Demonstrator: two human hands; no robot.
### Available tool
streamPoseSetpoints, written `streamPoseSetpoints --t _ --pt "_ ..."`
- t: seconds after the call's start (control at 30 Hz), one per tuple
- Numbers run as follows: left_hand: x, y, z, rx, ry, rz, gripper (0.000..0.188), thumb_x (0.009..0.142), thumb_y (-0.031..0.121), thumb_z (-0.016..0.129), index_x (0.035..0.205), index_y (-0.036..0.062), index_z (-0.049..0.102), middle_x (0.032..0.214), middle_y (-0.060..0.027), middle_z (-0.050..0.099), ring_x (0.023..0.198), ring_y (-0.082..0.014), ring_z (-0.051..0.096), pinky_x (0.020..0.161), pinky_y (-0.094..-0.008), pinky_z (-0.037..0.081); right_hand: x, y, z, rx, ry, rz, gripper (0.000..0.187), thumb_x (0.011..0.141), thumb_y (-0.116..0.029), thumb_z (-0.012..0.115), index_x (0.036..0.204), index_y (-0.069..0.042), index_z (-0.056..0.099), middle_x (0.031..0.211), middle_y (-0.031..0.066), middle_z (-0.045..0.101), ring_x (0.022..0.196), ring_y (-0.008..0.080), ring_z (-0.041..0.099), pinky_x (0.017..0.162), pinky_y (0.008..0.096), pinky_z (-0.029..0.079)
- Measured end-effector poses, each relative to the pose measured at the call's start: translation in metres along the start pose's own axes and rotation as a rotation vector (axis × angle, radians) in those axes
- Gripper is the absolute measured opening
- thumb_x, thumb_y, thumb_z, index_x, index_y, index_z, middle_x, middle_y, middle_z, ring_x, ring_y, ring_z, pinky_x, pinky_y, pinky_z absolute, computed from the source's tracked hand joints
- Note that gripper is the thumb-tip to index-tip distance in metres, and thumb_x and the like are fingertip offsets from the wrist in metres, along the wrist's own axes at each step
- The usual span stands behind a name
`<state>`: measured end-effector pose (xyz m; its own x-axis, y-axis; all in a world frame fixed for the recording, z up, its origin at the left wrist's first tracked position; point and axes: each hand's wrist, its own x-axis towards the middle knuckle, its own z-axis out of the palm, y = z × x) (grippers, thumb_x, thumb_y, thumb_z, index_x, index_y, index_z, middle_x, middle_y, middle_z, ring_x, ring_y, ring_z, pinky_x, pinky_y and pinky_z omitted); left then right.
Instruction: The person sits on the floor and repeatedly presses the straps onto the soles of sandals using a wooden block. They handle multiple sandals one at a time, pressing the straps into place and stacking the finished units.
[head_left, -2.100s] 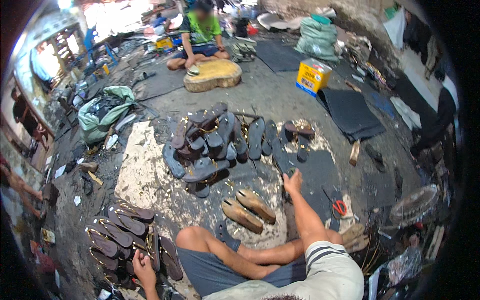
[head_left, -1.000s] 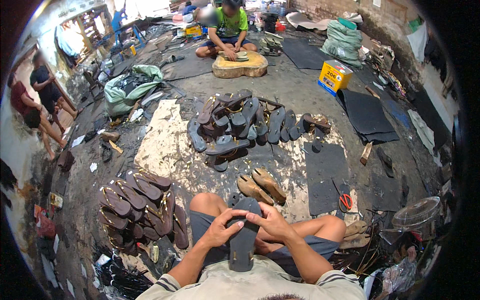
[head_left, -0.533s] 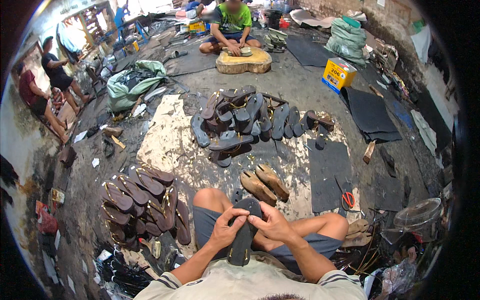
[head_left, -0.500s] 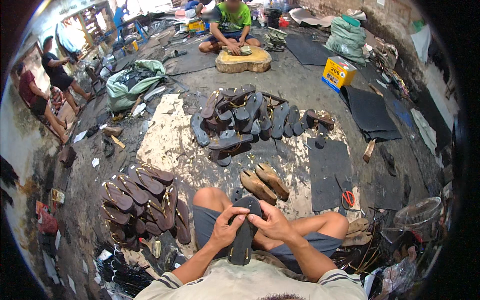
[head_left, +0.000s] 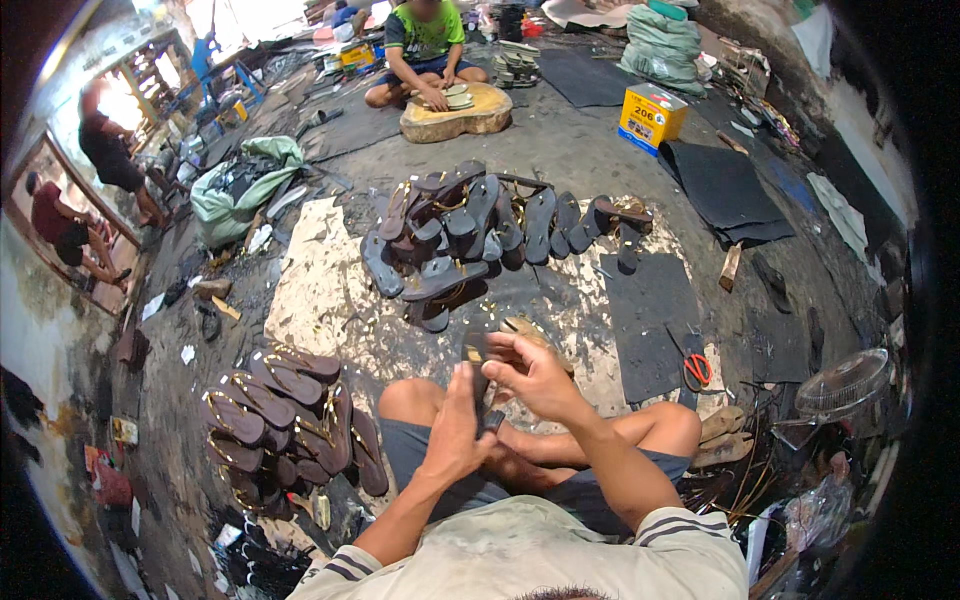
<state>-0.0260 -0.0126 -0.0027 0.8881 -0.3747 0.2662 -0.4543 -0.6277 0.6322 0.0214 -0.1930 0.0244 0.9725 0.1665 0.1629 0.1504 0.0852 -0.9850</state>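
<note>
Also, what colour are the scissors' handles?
The handles are red-orange, seen in the head view.

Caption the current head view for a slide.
Left hand holding a dark sandal, right hand at its edge, piled sandals ahead, red-handled scissors off right.

Daylight glares white through the far opening (head_left: pixel 265 18); fisheye edges curve into black corners.

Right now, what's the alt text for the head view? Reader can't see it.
A seated person's left hand holds a dark sandal, right hand at its right side. Jumbled sandals lie ahead, brown sandals to the left, red-handled scissors to the right. Beyond, a co-worker sits at a low wooden block.
</note>
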Motion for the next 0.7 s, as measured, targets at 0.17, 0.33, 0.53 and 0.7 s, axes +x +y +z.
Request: streamPoseSetpoints --t 0.17,0.33,0.53,0.7 --pt "0.004 -0.006 -0.037 -0.741 -0.082 -0.399 0.046 0.095 0.011 0.062 0.135 -0.0052 0.047 0.123 -0.0113 0.060 0.115 -0.0166 0.056 0.099 -0.0317 0.045 0.043 0.140 -0.127 -0.432 0.461 0.187 0.067 0.091 -0.039 0.071 0.141 0.000 0.047 0.127 0.0221 0.063 0.115 0.0324 0.063 0.098 0.0395 0.050" --pt "-0.004 -0.025 -0.043 -0.819 0.166 -0.453 0.032 0.098 0.015 0.061 0.123 -0.0047 0.057 0.104 -0.0049 0.061 0.104 -0.0106 0.056 0.091 -0.0272 0.047 -0.018 0.253 -0.154 -0.952 0.060 0.428 0.077 0.080 -0.044 0.078 0.137 0.001 0.052 0.131 0.0257 0.059 0.124 0.0422 0.056 0.105 0.0445 0.044" --pt "0.010 -0.045 -0.063 -0.563 0.233 -0.443 0.028 0.102 0.022 0.051 0.112 -0.0032 0.057 0.086 0.0021 0.056 0.078 -0.0078 0.046 0.070 -0.0259 0.042 0.004 0.160 -0.095 0.026 0.309 0.452 0.059 0.087 -0.034 0.075 0.127 0.004 0.056 0.108 0.0136 0.068 0.097 0.0174 0.064 0.085 0.0329 0.052" --pt "0.038 -0.070 -0.054 -0.393 0.353 -0.373 0.033 0.101 0.025 0.045 0.109 -0.0051 0.056 0.072 -0.0042 0.051 0.068 -0.0114 0.043 0.060 -0.0305 0.040 -0.058 0.008 -0.020 0.313 0.211 0.276 0.072 0.080 -0.033 0.075 0.135 0.007 0.049 0.120 0.0131 0.063 0.110 0.0203 0.060 0.095 0.0334 0.049"
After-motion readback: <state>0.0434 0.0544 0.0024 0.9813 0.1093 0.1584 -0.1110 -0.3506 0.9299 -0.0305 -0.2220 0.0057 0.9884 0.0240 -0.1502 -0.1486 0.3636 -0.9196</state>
